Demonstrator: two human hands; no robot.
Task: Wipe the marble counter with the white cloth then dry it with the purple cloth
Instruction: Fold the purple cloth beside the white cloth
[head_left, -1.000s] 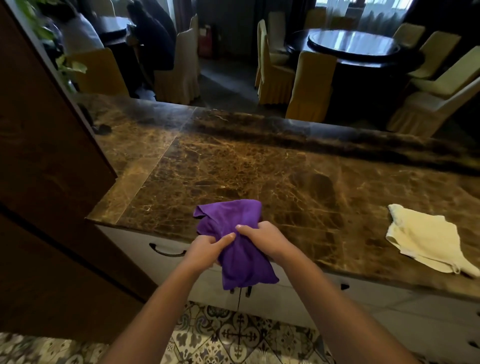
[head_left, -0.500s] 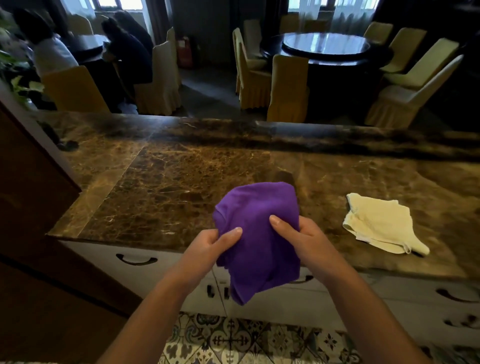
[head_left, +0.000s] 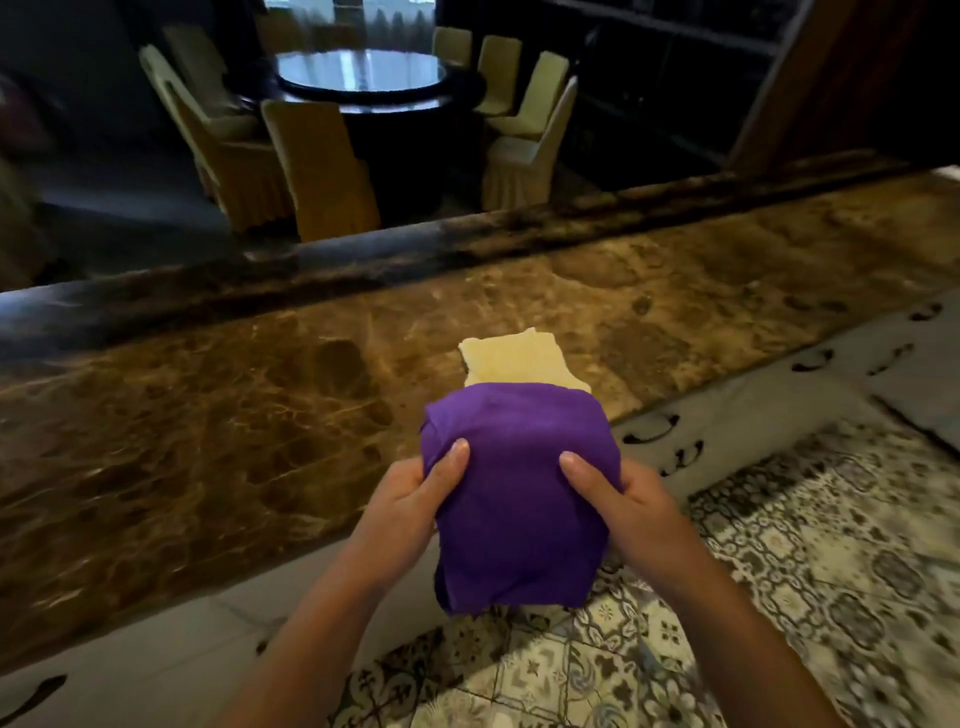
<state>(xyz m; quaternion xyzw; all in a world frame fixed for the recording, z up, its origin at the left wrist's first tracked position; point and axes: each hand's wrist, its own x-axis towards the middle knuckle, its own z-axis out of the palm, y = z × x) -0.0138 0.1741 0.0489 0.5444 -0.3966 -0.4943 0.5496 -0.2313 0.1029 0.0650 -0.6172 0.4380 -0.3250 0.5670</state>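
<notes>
Fingers (head_left: 582, 470) of both hands, left hand (head_left: 408, 499) and right hand (head_left: 631, 501), grip one purple cloth (head_left: 519, 499) above the marble worktop (head_left: 208, 415) edge; one white cloth (head_left: 511, 358) lies behind it. Patterned floor tiles (head_left: 805, 545) below; dining chairs (head_left: 317, 166) beyond.

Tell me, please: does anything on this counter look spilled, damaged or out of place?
Nothing stands out. The marble counter shows no spill or crack. The white cloth lies on it near the front edge, partly hidden by the purple cloth, which the left hand and right hand hold.
</notes>
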